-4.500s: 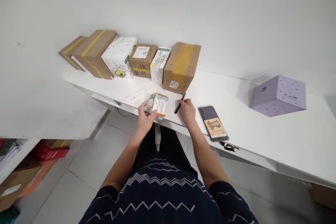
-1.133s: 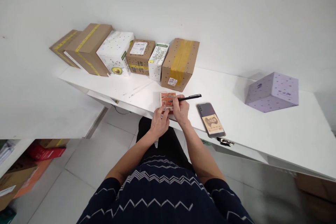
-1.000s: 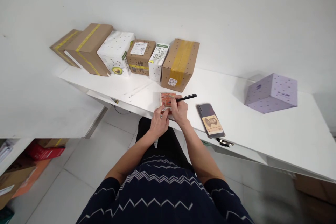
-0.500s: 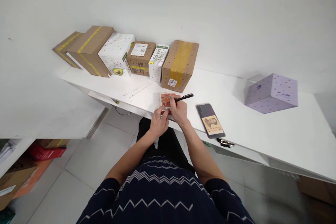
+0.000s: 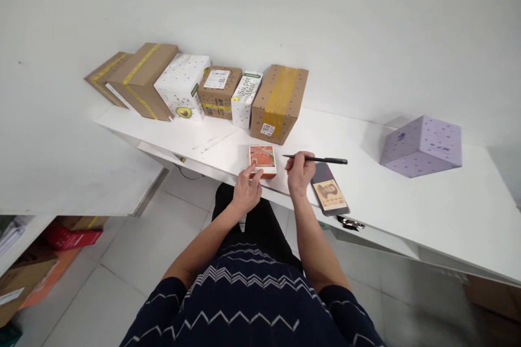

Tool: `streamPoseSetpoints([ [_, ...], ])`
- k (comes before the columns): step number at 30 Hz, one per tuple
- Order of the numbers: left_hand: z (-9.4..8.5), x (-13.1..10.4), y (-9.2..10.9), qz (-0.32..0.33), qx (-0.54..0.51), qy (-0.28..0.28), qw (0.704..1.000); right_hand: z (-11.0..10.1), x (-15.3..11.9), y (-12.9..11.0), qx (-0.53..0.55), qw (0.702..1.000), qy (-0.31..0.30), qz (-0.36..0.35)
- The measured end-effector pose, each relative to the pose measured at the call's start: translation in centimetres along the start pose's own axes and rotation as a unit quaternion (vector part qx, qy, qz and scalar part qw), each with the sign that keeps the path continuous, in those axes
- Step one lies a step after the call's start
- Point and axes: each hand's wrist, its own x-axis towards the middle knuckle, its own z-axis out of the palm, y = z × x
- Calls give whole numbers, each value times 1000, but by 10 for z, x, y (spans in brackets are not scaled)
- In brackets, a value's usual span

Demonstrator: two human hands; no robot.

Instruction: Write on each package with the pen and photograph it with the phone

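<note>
At the near edge of the white table point(image 5: 407, 211), the small orange box point(image 5: 262, 159) lay flat, close to the drop. The left hand point(image 5: 247, 191) rested its fingertips on the box's near left corner, fingers loosely spread, not clamped. The right hand point(image 5: 299, 173) pinched a black pen point(image 5: 315, 160) between its fingers, level above the table, its far end over the phone point(image 5: 329, 191). Open tabletop stretched to the right, between the phone and the purple box point(image 5: 423, 146); the back was crowded by a row of parcels point(image 5: 195, 89) along the wall. Half a second before, the pen tip was on the orange box; now the right hand had swung clear of it. The count: six parcels in the row, one purple box, one phone, one pen.
</note>
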Motion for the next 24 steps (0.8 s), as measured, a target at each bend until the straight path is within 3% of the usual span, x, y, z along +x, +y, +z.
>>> streamPoseSetpoints([
  [2, 0, 0, 0, 3, -2, -1, 1000, -14, 13, 8, -180, 982, -56, 6],
  [4, 1, 1, 0, 3, -1, 2, 1000, -25, 24, 14, -347, 924, -162, 16],
  [6, 1, 1, 0, 4, 2, 7, 1000, -29, 30, 17, -426, 874, -232, 28],
  [7, 1, 1, 0, 4, 3, 9, 1000, -29, 30, 17, -439, 865, -242, 32],
  [13, 1, 0, -1, 2, 10, 6, 1000, -18, 22, 7, -497, 833, -235, 63],
  [16, 1, 0, -2, 2, 17, 7, 1000, -24, 17, 5, -488, 839, -232, 64],
  [19, 2, 0, -2, 3, 22, 8, 1000, -43, 12, 9, -452, 870, -194, 38],
  [21, 2, 0, -2, 7, 23, 11, 1000, -61, 8, 17, -443, 887, -128, -6],
  [24, 4, 0, -3, 8, 18, 14, 1000, -92, 2, 33, -462, 884, -44, -55],
])
